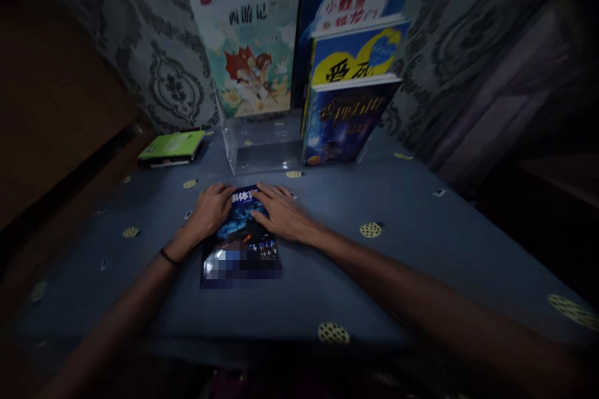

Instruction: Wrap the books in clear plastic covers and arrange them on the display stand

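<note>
Far left: green book on the surface, at 10 o'clock from the flat dark book. Left hand rests at the dark book's left edge, 10 o'clock; fingers close together, cannot tell whether they hook the edge. Dark book lies flat between both hands, cover up. Clear stand at 12 o'clock, well apart. Right hand at 2 o'clock, fingers flat on the cover, thumb spread wide, no grip seen. Upright blue book at 1 o'clock.

Judgement: steadying and squaring. Press lightly and evenly from both sides; glossy cover may slide. Fingers better along the edges than over the title.
</note>
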Demonstrator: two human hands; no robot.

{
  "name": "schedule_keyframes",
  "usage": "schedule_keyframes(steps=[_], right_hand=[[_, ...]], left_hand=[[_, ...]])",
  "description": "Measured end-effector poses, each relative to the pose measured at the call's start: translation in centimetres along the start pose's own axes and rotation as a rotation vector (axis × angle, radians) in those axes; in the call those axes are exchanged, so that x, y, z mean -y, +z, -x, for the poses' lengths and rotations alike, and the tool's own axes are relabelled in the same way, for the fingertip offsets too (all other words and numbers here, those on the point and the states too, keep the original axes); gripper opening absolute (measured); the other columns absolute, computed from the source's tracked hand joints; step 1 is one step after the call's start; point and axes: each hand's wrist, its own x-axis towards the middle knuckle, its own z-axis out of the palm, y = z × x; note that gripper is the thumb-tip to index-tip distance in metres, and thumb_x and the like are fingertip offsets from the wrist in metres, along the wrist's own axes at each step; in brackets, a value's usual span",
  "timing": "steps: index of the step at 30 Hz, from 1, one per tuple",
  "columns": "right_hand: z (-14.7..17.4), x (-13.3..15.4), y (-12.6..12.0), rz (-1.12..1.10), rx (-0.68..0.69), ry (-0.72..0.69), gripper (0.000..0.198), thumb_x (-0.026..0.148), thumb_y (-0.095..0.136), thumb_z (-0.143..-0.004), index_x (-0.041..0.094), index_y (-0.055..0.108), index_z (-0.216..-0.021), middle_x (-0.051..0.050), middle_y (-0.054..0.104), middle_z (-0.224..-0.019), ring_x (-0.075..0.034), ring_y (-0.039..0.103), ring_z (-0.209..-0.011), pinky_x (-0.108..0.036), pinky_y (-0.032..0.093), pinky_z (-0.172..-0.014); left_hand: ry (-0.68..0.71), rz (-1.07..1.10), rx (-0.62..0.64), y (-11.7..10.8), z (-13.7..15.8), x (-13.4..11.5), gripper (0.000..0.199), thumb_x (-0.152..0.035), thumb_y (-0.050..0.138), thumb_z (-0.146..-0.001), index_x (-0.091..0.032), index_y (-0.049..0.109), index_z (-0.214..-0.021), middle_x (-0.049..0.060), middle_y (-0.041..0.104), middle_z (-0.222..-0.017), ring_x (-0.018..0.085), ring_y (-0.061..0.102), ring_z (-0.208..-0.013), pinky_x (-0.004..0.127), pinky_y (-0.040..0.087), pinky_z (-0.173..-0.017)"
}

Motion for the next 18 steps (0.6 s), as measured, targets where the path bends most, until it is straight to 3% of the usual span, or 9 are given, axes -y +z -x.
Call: schedule_keyframes(steps=[4, 8, 15, 18], right_hand=[[-0.2, -0.6, 0.3, -0.077, -0.012, -0.02, 0.065, 0.037, 0.051, -0.097, 0.007, 0.037, -0.152, -0.021, 0.044, -0.156, -0.031, 0.039, -0.147, -0.055, 0.025, -0.122], [-0.6, -1.4, 0.3, -0.184, -0.051, -0.004, 0.066, 0.032, 0.051, -0.094, 0.01, 0.032, -0.153, -0.02, 0.049, -0.152, -0.03, 0.046, -0.141, -0.055, 0.033, -0.117], [0.0, -1.7, 0.1, -0.346, -0.119, 0.036, 0.06, 0.027, 0.053, -0.091, 0.013, 0.041, -0.147, -0.017, 0.058, -0.143, -0.03, 0.055, -0.131, -0.054, 0.042, -0.111], [0.9, -1.7, -0.2, -0.424, -0.133, 0.039, 0.052, 0.027, 0.053, -0.092, 0.015, 0.048, -0.142, -0.014, 0.065, -0.132, -0.028, 0.061, -0.123, -0.051, 0.047, -0.107]], left_hand=[[0.097, 0.063, 0.008, 1.2, -2.0, -1.8, 0.038, -0.021, 0.041, -0.1, -0.019, 0.059, -0.133, 0.011, 0.062, -0.131, 0.026, 0.055, -0.122, 0.047, 0.044, -0.107], [0.184, 0.184, -0.031, 1.9, -3.0, -2.5, 0.038, -0.021, 0.038, -0.101, -0.015, 0.061, -0.13, 0.013, 0.062, -0.129, 0.024, 0.056, -0.121, 0.046, 0.045, -0.107], [0.511, 0.248, 0.082, 0.1, -2.3, -1.3, 0.04, -0.033, 0.042, -0.102, -0.022, 0.06, -0.135, 0.011, 0.058, -0.138, 0.026, 0.051, -0.129, 0.048, 0.04, -0.112], [0.52, 0.162, 0.093, -0.8, -1.6, -1.3, 0.038, -0.035, 0.041, -0.103, -0.022, 0.062, -0.131, 0.011, 0.059, -0.136, 0.027, 0.052, -0.128, 0.047, 0.042, -0.11]])
